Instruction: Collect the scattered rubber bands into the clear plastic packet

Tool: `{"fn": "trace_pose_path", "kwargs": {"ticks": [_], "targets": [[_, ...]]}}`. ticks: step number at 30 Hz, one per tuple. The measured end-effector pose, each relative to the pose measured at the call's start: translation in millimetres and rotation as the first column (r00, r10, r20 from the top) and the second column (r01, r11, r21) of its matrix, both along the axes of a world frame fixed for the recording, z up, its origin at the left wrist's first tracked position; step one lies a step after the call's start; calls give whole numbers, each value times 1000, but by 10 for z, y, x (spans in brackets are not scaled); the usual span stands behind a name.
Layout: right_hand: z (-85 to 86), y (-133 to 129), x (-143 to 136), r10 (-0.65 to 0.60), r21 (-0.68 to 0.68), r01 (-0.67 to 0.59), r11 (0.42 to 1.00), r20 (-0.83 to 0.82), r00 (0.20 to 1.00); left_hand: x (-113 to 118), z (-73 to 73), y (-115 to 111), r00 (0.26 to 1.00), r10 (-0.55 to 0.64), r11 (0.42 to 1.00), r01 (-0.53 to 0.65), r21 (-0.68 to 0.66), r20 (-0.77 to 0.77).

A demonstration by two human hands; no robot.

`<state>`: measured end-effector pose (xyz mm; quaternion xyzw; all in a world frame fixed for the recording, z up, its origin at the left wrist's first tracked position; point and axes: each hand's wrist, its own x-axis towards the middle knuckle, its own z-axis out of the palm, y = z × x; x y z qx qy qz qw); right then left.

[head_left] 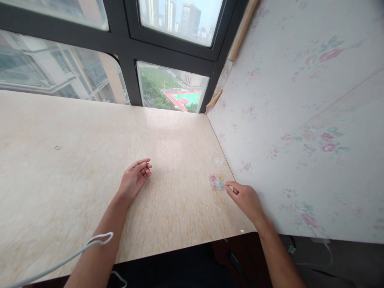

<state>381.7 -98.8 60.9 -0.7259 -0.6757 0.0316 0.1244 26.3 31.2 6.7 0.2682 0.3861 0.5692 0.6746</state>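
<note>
A small clear box [216, 182] with pink, yellow and green bits in its compartments lies on the marble-patterned sill [168, 208], near the right wall. Its clear lid [217, 161] seems to stand open behind it. At the box's right edge is my right hand [244, 198], thumb and index finger pinched together; whatever they hold, if anything, is too small to name. My left hand [135, 178] hovers over the middle of the sill, palm turned inward, thumb and fingertips close together, with something too small to make out between them.
A thin ring [58, 147] lies far left on the sill. A white cable [69, 258] loops over my left forearm. Dark-framed windows [120, 52] rise behind the sill, and a flowered wall [294, 132] bounds it at the right. The front edge runs below my hands.
</note>
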Motion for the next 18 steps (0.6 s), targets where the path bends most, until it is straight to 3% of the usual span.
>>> {"fn": "trace_pose_path", "kwargs": {"ticks": [5,7,9,11,13,16,18], "targets": [[-309,-220,-260,171,-7,-173,985,-139,975,-4,-31,-47,999,17,999,-15,38,-42],[-458,-278,-345,215,-1,-218,976,-142,966,-60,-21,-106,986,-8,999,16,46,-164],[-586,-309,-403,218,73,-211,975,-98,971,-172,13,-161,927,-71,994,95,47,-369],[-681,-317,-437,197,176,-188,966,-37,980,-350,62,-171,805,-100,987,155,44,-585],[-743,-310,-449,197,254,-195,947,17,980,-601,102,-96,670,-45,989,134,61,-741],[-802,-293,-424,227,307,-241,921,82,970,-1112,126,171,480,93,995,-16,98,-872],[-846,-289,-381,248,308,-270,912,109,963,-1514,129,389,299,121,989,-118,89,-946]]}}
